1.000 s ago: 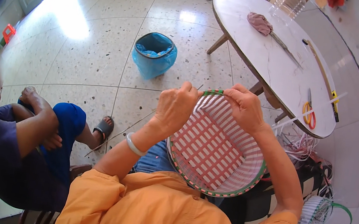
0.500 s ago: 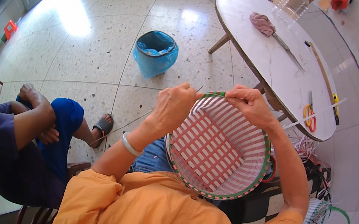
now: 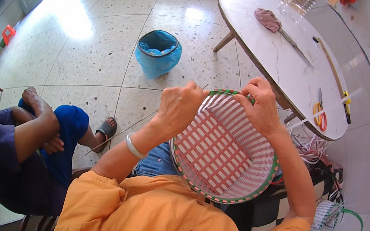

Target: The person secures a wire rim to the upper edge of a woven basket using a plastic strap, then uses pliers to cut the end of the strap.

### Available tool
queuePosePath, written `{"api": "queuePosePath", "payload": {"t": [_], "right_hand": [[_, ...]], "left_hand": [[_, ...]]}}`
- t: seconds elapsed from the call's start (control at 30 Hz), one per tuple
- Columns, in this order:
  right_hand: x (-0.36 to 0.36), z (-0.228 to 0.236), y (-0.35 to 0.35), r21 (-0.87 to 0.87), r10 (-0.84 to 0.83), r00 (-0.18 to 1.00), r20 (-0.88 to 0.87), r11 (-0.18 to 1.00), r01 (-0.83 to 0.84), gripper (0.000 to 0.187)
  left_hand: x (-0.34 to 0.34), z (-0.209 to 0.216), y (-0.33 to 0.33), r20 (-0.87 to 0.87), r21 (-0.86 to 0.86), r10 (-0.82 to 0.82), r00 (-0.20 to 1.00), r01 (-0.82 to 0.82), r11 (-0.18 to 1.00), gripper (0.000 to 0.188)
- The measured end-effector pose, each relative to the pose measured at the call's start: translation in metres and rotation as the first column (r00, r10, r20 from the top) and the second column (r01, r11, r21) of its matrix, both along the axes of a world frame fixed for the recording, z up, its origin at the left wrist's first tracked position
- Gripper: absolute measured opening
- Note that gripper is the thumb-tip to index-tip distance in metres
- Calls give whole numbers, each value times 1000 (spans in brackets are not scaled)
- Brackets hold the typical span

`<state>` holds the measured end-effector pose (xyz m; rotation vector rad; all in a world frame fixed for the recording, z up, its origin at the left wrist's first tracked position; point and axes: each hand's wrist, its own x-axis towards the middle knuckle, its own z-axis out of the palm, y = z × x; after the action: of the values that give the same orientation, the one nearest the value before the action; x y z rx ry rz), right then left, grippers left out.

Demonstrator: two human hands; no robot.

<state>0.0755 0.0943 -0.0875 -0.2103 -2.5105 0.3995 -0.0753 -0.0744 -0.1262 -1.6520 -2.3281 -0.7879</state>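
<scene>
A round woven basket (image 3: 212,149) with a pink-and-white checked bottom, striped walls and a green-and-red bound rim rests tilted over my lap, its opening toward me. My left hand (image 3: 180,106) is closed at the far left of the rim; its fingertips are mostly hidden. A long thin strip (image 3: 133,123) runs from beneath that hand down to the left, and a short thin tip (image 3: 205,86) sticks up beside the fingers. At the far rim, my right hand (image 3: 259,105) pinches the edge between thumb and fingers.
On the white oval table (image 3: 266,49) lie scissors (image 3: 321,112), a pointed tool with a cloth-wrapped handle (image 3: 296,46) and a stick (image 3: 331,65). A blue-bagged bin (image 3: 158,54) stands ahead. Another person (image 3: 23,139) sits at left. White strips and a smaller basket (image 3: 319,224) lie right.
My right hand has turned more upright, its fingers lifted and re-pinched at the rim. My left hand stays closed almost in place. The thin strip's trailing end shows farther down-left.
</scene>
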Motion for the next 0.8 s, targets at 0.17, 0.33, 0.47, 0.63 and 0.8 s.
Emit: {"api": "queuePosePath", "payload": {"t": [0.17, 0.33, 0.47, 0.63, 0.8], "right_hand": [[2, -13, -4, -125, -78, 994, 81, 988, 88, 23], [1, -20, -3, -22, -102, 991, 90, 994, 104, 25], [0, -17, -2, -3, -123, 988, 97, 992, 124, 24], [0, -19, 1, 34, -125, 989, 79, 992, 123, 23], [3, -18, -3, 101, -80, 991, 103, 992, 70, 26]], "left_hand": [[2, 0, 2, -72, -47, -1, 997, -2, 999, 37], [6, 0, 3, -141, -73, 32, 989, -42, 996, 36], [8, 1, 4, -187, -75, 31, 982, -46, 996, 34], [8, 0, 3, -187, -73, 11, 982, -25, 997, 33], [6, -1, 4, -168, -57, -9, 986, -1, 998, 33]]}}
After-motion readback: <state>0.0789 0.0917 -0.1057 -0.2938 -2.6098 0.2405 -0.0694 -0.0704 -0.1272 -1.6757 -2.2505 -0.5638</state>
